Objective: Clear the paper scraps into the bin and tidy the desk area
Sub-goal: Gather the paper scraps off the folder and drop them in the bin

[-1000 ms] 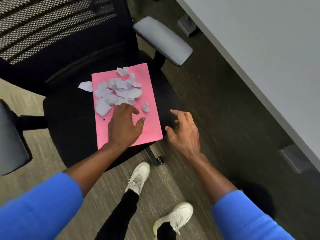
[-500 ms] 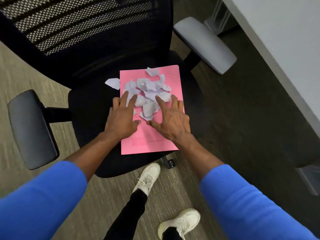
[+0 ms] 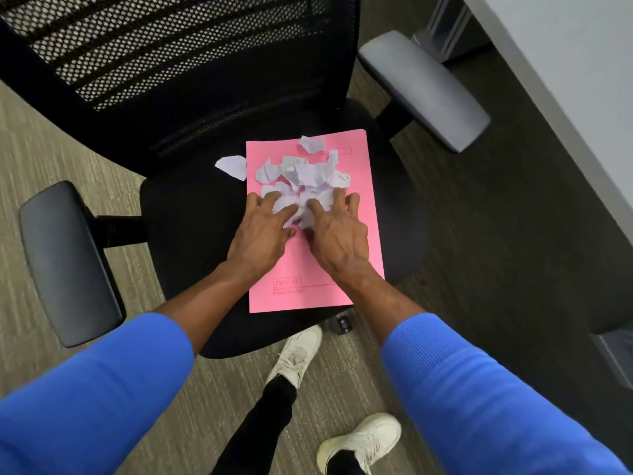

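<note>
A pink folder (image 3: 356, 255) lies flat on the black seat of an office chair (image 3: 191, 234). Several torn white paper scraps (image 3: 308, 173) are heaped on its upper half. One scrap (image 3: 233, 166) lies off the folder on the seat to the left, and another (image 3: 311, 144) sits alone near the folder's top edge. My left hand (image 3: 263, 231) and my right hand (image 3: 334, 231) rest palm down side by side on the folder. Their fingers curl around the near edge of the heap and bunch the scraps between them. No bin is in view.
The chair has a mesh back (image 3: 164, 46), a black armrest (image 3: 65, 262) at left and a grey armrest (image 3: 424, 90) at right. A white desk edge (image 3: 565, 73) runs down the right side. My feet in white shoes (image 3: 298, 354) stand on the carpet below the seat.
My right hand came in from beside the chair onto the folder. Both hands have slid together and pushed the spread scraps into a tighter, crumpled heap.
</note>
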Motion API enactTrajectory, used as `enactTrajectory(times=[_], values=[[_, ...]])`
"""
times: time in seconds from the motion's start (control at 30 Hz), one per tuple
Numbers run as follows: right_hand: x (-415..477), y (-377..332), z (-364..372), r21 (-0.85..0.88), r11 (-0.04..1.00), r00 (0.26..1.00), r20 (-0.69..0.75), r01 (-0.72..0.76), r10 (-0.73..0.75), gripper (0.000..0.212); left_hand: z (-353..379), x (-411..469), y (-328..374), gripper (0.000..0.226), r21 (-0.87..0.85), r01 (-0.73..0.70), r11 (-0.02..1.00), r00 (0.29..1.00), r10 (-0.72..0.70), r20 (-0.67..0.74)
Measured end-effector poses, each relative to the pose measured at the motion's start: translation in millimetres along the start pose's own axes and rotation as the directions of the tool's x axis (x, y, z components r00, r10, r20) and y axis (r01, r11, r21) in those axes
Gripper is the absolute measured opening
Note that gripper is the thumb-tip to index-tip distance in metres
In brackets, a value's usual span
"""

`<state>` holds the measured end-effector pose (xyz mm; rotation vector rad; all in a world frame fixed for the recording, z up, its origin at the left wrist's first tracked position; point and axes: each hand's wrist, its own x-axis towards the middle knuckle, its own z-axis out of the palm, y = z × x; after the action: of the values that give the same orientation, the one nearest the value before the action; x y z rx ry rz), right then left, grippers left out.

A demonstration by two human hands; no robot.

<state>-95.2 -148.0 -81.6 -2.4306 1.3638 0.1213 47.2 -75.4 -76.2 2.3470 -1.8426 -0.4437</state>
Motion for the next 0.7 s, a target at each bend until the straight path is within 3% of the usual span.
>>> enactTrajectory(times=[0.17,0.7], values=[[-5.2,1.9,-3.8,0.065,0.998,1.000,-0.028,0.009,-0.007,0.030,2.7,1.1,9.8,0.031,-0.037,0.070,0.997,0.997,-0.072,-0.037],[-28.0,26.9,-10.8,0.293,0.955,0.972,-0.208,-0.043,0.108,0.019,-13.1,-13.9,12.6,0.016,-0.143,0.068,0.987,0.966,-0.101,-0.237]])
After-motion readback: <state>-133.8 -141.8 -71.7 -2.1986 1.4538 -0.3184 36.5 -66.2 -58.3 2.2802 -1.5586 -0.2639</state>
